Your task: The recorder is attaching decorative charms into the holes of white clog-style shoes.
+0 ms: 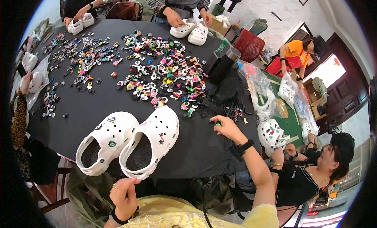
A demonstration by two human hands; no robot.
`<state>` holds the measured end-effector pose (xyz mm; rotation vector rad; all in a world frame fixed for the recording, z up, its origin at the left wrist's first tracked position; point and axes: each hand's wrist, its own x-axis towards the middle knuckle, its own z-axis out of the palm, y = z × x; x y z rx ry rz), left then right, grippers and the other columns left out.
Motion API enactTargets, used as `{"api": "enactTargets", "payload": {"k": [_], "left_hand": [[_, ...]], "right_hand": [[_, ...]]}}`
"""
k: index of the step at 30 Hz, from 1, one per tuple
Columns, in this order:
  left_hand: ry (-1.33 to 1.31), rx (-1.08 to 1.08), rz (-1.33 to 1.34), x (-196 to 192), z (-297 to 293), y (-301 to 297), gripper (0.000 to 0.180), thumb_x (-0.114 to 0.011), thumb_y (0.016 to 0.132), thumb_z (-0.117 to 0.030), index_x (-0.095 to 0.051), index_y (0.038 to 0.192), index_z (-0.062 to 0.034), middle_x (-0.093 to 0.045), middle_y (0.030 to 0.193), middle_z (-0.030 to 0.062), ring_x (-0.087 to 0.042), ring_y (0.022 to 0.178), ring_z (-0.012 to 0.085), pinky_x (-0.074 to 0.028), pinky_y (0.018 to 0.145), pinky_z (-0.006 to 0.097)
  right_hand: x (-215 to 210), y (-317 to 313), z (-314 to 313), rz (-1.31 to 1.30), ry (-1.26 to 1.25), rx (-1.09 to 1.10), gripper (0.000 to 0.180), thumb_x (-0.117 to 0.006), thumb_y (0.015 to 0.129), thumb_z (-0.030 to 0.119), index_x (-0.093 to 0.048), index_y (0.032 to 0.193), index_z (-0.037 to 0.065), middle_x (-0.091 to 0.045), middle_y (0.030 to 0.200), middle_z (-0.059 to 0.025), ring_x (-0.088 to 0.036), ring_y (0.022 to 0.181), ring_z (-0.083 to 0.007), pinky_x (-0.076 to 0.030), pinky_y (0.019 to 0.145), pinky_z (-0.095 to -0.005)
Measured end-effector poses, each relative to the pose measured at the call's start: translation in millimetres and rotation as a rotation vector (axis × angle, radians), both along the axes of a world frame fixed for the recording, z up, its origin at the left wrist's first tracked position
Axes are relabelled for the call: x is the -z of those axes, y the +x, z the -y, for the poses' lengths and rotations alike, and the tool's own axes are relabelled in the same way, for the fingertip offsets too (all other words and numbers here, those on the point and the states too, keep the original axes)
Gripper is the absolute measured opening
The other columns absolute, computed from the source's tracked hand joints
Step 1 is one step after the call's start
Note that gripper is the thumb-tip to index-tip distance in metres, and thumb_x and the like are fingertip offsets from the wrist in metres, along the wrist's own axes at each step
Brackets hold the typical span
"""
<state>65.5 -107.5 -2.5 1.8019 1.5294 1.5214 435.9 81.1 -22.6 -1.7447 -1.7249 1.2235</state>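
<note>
Black-clothed table (pixel 98 106) bearing a white clog pair (pixel 129 143) at its near edge, few charms fitted, most holes bare; left hand (pixel 123 194) loosely curled, grasping nothing, below the pair; right hand (pixel 227 128) pinching a small green charm (pixel 217 124) right of it, scattered charms (pixel 165 75) beyond.

Black table (pixel 98 106): white clogs (pixel 129 143), scattered colourful charms (pixel 165 75).

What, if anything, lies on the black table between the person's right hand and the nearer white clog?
Nothing visible. Between the right hand, which pinches a small green charm, and the right-hand white clog there is only bare black table; the charm pile lies farther back.
</note>
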Motion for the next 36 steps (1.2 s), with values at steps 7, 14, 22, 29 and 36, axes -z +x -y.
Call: {"api": "enactTargets", "payload": {"k": [7, 14, 22, 29, 36], "left_hand": [[-0.013, 0.171, -0.001, -1.3, 10.3, 4.3, 0.024, -0.053, 0.07, 0.013, -0.062, 0.089, 0.0012, -0.065, 0.072, 0.0104, -0.063, 0.065, 0.0216, -0.049, 0.06, 0.027], [-0.077, 0.271, 0.016, 4.0, 12.4, 14.1, 0.025, -0.053, 0.071, 0.012, -0.062, 0.091, 0.0005, -0.064, 0.073, 0.0099, -0.063, 0.064, 0.0205, -0.048, 0.058, 0.026], [-0.114, 0.356, -0.024, 9.5, 6.6, 23.4, 0.027, -0.058, 0.07, 0.01, -0.062, 0.094, -0.0015, -0.064, 0.075, 0.0085, -0.062, 0.065, 0.0206, -0.048, 0.059, 0.027], [-0.113, 0.353, -0.071, 14.6, 6.6, 24.6, 0.024, -0.059, 0.072, 0.008, -0.062, 0.093, -0.0012, -0.064, 0.075, 0.0081, -0.062, 0.063, 0.0204, -0.047, 0.057, 0.026], [-0.125, 0.394, -0.059, 18.7, 5.4, 27.9, 0.024, -0.058, 0.072, 0.008, -0.062, 0.094, -0.002, -0.064, 0.076, 0.0076, -0.061, 0.061, 0.0197, -0.045, 0.054, 0.026]], "right_hand": [[-10.2, 6.3, 10.4, -0.347, -0.234, 0.025, 0.035, -0.056, 0.078, -0.003, -0.051, 0.113, 0.001, -0.055, 0.101, -0.0076, -0.057, 0.088, -0.0161, -0.05, 0.074, -0.0257], [-7.4, 10.1, 26.4, -0.656, -0.358, 0.034, 0.039, -0.056, 0.078, -0.004, -0.047, 0.116, -0.002, -0.055, 0.106, -0.0087, -0.058, 0.093, -0.017, -0.049, 0.081, -0.0252], [-8.7, 11.4, 32.8, 0.175, -0.09, -0.074, 0.031, -0.061, 0.075, 0.004, -0.06, 0.106, 0.004, -0.064, 0.08, -0.0088, -0.061, 0.073, -0.0138, -0.049, 0.065, -0.0268], [-11.9, 15.4, 36.9, 0.061, -0.022, -0.043, 0.035, -0.062, 0.073, 0.001, -0.058, 0.107, 0.004, -0.063, 0.086, -0.0071, -0.059, 0.08, -0.0153, -0.047, 0.071, -0.0278], [-12.3, 21.8, 43.8, 0.003, 0.063, -0.009, 0.031, -0.059, 0.073, -0.006, -0.057, 0.103, 0.002, -0.062, 0.098, -0.0091, -0.057, 0.097, -0.0177, -0.046, 0.081, -0.0284]]}}
